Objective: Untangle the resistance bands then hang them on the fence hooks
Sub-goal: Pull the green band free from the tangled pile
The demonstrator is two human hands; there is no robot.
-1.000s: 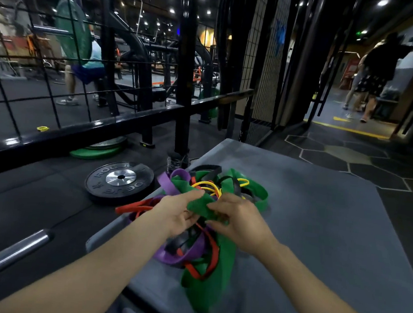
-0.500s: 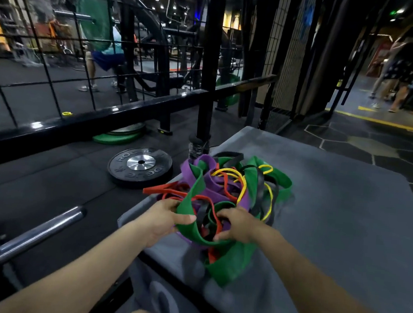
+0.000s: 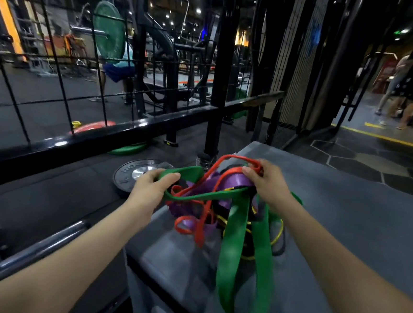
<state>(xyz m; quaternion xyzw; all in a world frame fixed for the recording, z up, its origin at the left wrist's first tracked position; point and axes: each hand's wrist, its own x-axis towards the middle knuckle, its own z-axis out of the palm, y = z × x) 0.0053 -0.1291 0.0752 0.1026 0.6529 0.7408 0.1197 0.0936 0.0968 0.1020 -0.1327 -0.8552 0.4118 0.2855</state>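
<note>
Over grey box (image 3: 345,218), fingers (image 3: 171,177) pinch green band (image 3: 233,233).

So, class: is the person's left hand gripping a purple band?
No: the left hand grips the wide green band, while the purple band sits by the right hand.

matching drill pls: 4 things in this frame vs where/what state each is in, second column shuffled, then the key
Things:
1. Wide green rubber resistance band
2. Thin red-orange rubber resistance band
3. Black round weight plate with steel hub
4. Green bumper plate on the barbell

States:
A. Flat on the floor beside the grey padded box
B. Behind the black wire fence
C. Gripped by the left hand, loop hanging down
D. Pinched by the right hand

Pairs: 1-C, 2-D, 3-A, 4-B
</note>
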